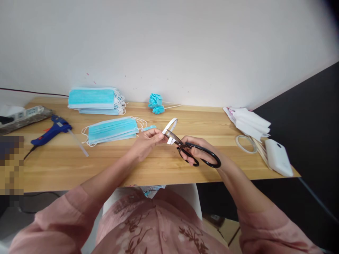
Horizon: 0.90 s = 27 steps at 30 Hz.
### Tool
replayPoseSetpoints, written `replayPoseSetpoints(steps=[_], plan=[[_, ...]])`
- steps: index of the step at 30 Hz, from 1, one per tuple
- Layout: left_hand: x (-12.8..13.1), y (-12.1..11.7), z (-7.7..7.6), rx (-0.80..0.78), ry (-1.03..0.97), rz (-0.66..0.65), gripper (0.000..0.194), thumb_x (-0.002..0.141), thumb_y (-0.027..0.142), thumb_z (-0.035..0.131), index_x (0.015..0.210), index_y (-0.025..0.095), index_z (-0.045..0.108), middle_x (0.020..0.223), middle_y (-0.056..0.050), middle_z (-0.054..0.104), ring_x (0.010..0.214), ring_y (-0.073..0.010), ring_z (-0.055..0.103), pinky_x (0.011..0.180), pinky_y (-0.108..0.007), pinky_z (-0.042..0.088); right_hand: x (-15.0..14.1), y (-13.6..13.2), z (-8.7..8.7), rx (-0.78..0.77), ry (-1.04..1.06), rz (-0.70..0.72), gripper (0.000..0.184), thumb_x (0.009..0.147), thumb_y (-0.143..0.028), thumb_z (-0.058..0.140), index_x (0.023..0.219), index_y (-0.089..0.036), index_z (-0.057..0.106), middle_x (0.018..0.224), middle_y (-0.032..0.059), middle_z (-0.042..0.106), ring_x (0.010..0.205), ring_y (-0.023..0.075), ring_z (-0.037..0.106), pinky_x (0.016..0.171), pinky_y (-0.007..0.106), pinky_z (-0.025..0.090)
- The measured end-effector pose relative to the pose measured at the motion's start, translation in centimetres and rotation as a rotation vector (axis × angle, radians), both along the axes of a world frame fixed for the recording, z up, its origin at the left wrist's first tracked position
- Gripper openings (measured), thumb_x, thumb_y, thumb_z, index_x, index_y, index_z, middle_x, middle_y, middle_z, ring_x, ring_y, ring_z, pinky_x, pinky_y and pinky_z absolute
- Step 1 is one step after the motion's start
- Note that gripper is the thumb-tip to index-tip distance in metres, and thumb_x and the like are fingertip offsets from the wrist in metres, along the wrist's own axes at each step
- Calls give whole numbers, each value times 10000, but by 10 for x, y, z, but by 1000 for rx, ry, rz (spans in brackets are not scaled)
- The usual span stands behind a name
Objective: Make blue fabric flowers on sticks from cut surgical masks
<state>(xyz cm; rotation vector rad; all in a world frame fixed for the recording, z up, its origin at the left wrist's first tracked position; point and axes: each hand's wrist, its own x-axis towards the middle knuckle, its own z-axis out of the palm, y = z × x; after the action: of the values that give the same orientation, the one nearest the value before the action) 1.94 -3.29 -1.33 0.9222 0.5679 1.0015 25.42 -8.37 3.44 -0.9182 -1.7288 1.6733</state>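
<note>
Over the middle of the table, my left hand point(150, 141) pinches a narrow white strip point(172, 124) that bends into a loop above the fingertips. My right hand point(194, 150) grips black-handled scissors point(209, 162), whose dark blades lie at the strip close to my left fingertips. Short white ends of the strip show beneath the blades. Whether the blades are closed on the strip I cannot tell. Just beyond my left hand lies a small light-blue piece point(149, 128), partly hidden. Several blue face masks point(112, 129) with white ear loops lie to its left.
A thicker mask stack point(91, 97) and blue folded flowers on sticks point(156, 102) lie along the wall. At left are a blue glue gun point(51, 130), a glue stick point(78, 143) and a power strip point(29, 114). White sheets point(249, 121), a white ring-shaped coil point(245, 144) and a white device point(278, 157) lie right.
</note>
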Motion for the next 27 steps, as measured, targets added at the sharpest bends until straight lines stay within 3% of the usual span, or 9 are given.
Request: replayPoseSetpoints(steps=[11,17,27], plan=[[-1,0,5,-18,-9,16,227,719,320,870,796,146,746,841,-65,749,841,-187,693,902,-365,526,4,2,-6,-16,15,16,589,892,-681,609,1114,-135,579,801,25,606,535,81,538,483,215,443],[-1,1,5,-13,-18,56,265,723,363,858,718,142,712,776,-58,709,805,-178,671,866,-357,536,5,-3,-5,-18,0,38,570,903,-667,606,1108,-136,564,796,24,603,528,73,518,463,202,411],[-2,0,3,17,9,14,285,758,402,839,737,144,720,812,-70,717,837,-189,672,881,-366,527,6,-2,-4,-4,-6,34,573,896,-677,606,1098,-143,571,808,30,607,545,85,541,468,208,416]])
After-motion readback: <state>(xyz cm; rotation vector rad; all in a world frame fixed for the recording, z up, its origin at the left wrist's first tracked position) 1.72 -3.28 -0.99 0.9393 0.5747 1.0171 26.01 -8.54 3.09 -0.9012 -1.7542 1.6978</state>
